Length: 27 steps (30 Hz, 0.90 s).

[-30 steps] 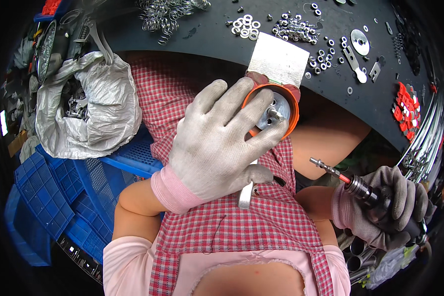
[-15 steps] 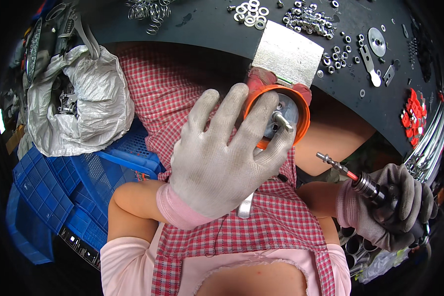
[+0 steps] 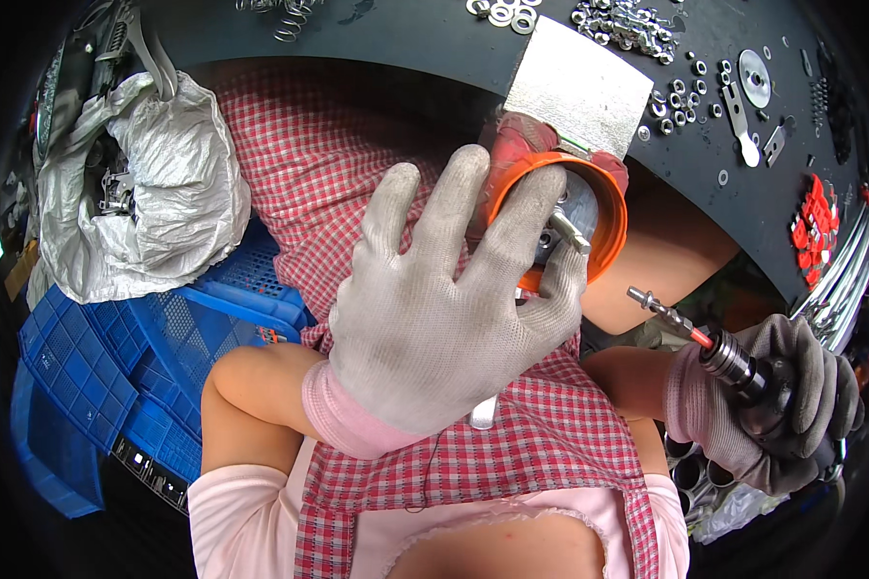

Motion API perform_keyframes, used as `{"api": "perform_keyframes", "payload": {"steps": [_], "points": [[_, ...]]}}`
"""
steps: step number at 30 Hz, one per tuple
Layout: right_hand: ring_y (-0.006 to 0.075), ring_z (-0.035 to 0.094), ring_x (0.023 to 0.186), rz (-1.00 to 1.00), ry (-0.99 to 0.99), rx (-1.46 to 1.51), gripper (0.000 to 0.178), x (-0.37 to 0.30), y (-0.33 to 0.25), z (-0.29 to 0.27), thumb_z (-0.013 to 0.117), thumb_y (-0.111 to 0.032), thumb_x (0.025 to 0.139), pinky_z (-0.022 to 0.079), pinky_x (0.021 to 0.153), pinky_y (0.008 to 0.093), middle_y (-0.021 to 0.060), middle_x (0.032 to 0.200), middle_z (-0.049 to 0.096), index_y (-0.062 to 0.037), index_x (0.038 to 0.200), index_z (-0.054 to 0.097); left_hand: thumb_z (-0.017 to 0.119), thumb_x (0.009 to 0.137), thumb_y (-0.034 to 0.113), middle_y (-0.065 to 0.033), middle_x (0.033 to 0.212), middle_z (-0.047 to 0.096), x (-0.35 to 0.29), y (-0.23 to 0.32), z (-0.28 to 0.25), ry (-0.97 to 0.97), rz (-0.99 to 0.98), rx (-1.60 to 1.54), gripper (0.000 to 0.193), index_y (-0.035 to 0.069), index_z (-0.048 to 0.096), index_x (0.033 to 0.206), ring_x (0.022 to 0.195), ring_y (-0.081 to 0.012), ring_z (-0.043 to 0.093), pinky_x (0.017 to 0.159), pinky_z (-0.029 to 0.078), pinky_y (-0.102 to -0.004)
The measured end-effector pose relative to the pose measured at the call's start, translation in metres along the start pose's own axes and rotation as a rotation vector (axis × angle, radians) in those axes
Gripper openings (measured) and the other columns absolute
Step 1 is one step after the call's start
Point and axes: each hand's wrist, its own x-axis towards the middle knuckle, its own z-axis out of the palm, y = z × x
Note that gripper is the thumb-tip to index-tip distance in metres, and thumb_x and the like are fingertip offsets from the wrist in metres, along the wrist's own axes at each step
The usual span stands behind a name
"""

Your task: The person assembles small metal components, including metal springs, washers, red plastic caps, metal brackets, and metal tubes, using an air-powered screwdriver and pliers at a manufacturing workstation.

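Note:
My left hand (image 3: 434, 309), in a pale grey glove with a pink cuff, reaches over an orange ring-shaped holder (image 3: 614, 232). Its thumb and index finger close on a short silver pin (image 3: 571, 232) inside the ring; the other fingers stretch out. Grey metal lies at the bottom of the ring, partly covered by that hand. At the right, my gloved right hand (image 3: 809, 396) wraps round a black power screwdriver (image 3: 734, 367). Its shaft, with a red band and a silver tip, points up and left, apart from the ring.
A silvery plate (image 3: 589, 82) lies at the dark table's edge, above red wrapping (image 3: 521, 140). Nuts (image 3: 681, 101), washers (image 3: 512, 12), a metal disc (image 3: 754, 77) and red clips (image 3: 813, 232) lie on the table. A white sack (image 3: 193, 193) and blue crates (image 3: 145, 357) stand left.
The table and ring have shifted slightly right in view, and the sack slightly left. The silver pin in the ring has changed angle slightly. My right hand still holds the screwdriver.

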Motion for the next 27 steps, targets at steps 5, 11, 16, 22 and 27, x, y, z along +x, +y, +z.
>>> {"api": "perform_keyframes", "payload": {"steps": [5, 11, 16, 22, 27], "points": [[-0.0006, 0.053, 0.060, 0.123, -0.092, -0.069, 0.032, 0.001, 0.000, 0.001, 0.070, -0.008, 0.071, 0.043, 0.064, 0.0145, -0.0099, 0.065, 0.055, -0.0150, 0.097, 0.052, 0.073, 0.066, 0.014, -0.0074, 0.118, 0.054, 0.001, -0.001, 0.004, 0.043, -0.007, -0.050, 0.025, 0.019, 0.065, 0.089, 0.101, -0.0341, 0.055, 0.080, 0.049, -0.0450], [0.0116, 0.048, 0.054, 0.080, -0.443, -0.279, 0.039, 0.019, 0.019, -0.009, 0.061, -0.026, 0.080, 0.043, 0.052, 0.0232, 0.0042, 0.074, 0.054, -0.0025, 0.108, 0.049, 0.071, 0.067, 0.014, -0.0085, 0.114, 0.056, 0.004, 0.011, 0.002, 0.013, -0.271, -0.189, 0.023, 0.017, 0.063, 0.089, 0.099, -0.0329, 0.056, 0.081, 0.050, -0.0449], [0.0146, 0.045, 0.057, 0.222, -0.596, -0.451, 0.045, 0.011, 0.028, 0.004, 0.060, -0.033, 0.084, 0.040, 0.053, 0.0252, 0.0052, 0.071, 0.052, -0.0017, 0.114, 0.046, 0.070, 0.067, 0.015, -0.0078, 0.112, 0.057, 0.004, 0.006, 0.008, 0.094, -0.177, -0.171, 0.023, 0.017, 0.063, 0.089, 0.098, -0.0318, 0.057, 0.081, 0.051, -0.0450], [0.0139, 0.038, 0.065, 0.275, -0.615, -0.706, 0.054, 0.002, 0.039, 0.022, 0.060, -0.047, 0.078, 0.034, 0.049, 0.0242, -0.0008, 0.072, 0.043, -0.0085, 0.112, 0.044, 0.069, 0.068, 0.016, -0.0092, 0.109, 0.058, 0.002, 0.009, 0.007, 0.129, -0.252, -0.252, 0.026, 0.016, 0.063, 0.093, 0.097, -0.0312, 0.058, 0.081, 0.052, -0.0441], [0.0177, 0.048, 0.077, 0.375, -0.760, -0.528, 0.053, 0.011, 0.054, 0.039, 0.049, -0.037, 0.089, 0.040, 0.059, 0.0279, 0.0183, 0.119, 0.053, -0.0001, 0.127, 0.042, 0.071, 0.070, 0.023, -0.0103, 0.103, 0.060, 0.006, 0.007, 0.012, 0.288, -0.304, -0.226, 0.034, 0.013, 0.064, 0.101, 0.094, -0.0311, 0.060, 0.069, 0.056, -0.0353]]}}
